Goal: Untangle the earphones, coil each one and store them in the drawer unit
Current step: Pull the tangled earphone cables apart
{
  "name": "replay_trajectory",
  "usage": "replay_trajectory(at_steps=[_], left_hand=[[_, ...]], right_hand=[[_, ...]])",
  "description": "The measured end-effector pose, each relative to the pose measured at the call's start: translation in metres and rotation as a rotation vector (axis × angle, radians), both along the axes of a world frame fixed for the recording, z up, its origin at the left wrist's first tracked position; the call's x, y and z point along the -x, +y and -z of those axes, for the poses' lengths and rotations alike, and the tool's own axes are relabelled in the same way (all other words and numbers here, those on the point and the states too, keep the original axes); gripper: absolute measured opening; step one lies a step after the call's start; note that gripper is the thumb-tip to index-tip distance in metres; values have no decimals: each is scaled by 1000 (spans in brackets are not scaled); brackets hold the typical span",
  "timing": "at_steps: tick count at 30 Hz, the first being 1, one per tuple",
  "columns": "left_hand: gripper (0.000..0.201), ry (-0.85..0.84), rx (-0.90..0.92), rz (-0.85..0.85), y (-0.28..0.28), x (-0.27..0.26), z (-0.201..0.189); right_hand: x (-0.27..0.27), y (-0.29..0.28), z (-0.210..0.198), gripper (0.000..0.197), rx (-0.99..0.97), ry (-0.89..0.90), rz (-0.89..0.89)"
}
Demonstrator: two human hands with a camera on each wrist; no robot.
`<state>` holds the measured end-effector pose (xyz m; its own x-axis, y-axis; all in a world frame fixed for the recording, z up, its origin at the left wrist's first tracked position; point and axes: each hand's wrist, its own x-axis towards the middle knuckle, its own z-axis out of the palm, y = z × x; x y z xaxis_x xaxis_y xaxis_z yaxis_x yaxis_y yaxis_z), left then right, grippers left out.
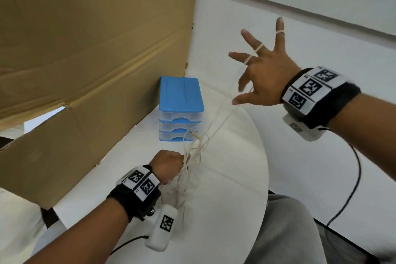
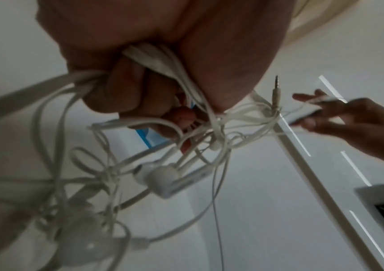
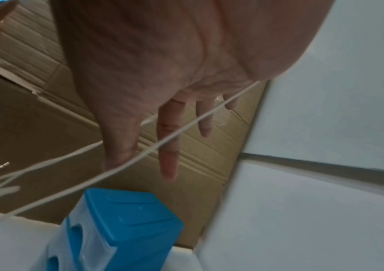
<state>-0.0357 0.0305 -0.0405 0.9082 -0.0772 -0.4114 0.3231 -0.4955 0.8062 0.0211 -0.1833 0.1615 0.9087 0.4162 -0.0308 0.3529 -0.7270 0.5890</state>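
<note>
A tangle of white earphones (image 1: 194, 152) hangs from my left hand (image 1: 168, 165), whose fingers are curled tight round a bunch of the cords (image 2: 153, 60). Earbuds (image 2: 163, 177) and a jack plug (image 2: 275, 89) dangle in the knot. My right hand (image 1: 260, 70) is raised to the right with its fingers spread straight; a cord (image 3: 153, 146) loops over several of them and runs taut down to the tangle. The drawer unit (image 1: 181, 108), blue-topped with three clear drawers, stands on the white table (image 1: 235, 178) just behind the tangle, all drawers closed.
A large cardboard sheet (image 1: 85, 60) leans along the left and behind the drawer unit. The round table's edge (image 1: 264, 156) curves on the right, with my knee (image 1: 285, 227) below it. A black cable (image 1: 355, 178) trails from my right wrist.
</note>
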Motion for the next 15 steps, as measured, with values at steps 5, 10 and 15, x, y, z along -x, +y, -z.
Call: replay_trajectory(at_steps=[5, 10, 15], left_hand=[[36, 97, 81, -119, 15, -12, 7], [37, 92, 75, -119, 16, -16, 13], [40, 16, 26, -55, 10, -10, 17]], right_hand=[[-2, -21, 9, 37, -128, 280, 172], [5, -31, 16, 26, 125, 169, 201], [-10, -49, 3, 19, -186, -442, 79]])
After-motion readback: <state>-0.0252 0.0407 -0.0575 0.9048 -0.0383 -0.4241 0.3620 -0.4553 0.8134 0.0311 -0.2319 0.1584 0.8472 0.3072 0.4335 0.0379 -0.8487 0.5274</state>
